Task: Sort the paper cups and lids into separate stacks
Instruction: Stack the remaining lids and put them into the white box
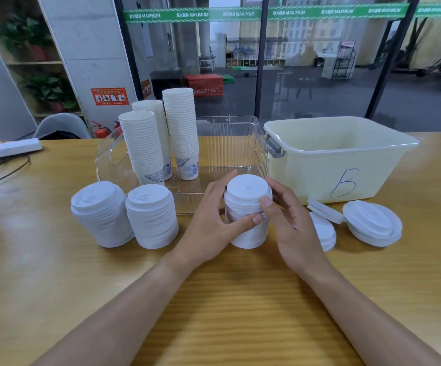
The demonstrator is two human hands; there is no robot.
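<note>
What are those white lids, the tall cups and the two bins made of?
Lids: probably matte moulded plastic or pulp, hard to tell. Cups: paper, white with rolled rims, blue print. Ribbed tray: clear glossy plastic. Cream tub: translucent plastic, marked in pen.

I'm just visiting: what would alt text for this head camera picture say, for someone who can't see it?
Both hands, left hand and right hand, hold a stack of white lids upright on a wooden table. Two more lid stacks stand to its left, loose lids lie to its right, and three cup stacks stand in a clear tray beside a cream bin.
</note>
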